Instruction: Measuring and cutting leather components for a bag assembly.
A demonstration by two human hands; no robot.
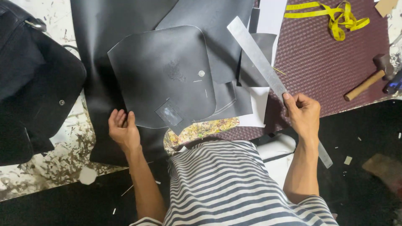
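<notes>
Right hand: your right hand grips the long metal ruler, right of middle; it looks stiff, thin and light.
Left hand: your left hand lies open on the black leather piece, center; it looks floppy, so keep it pressed flat.

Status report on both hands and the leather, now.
Left hand flat on the black leather sheet, beside the cut leather panel. Right hand in a closed grip on the metal ruler. Hammer and yellow tape measure lie apart.
</notes>
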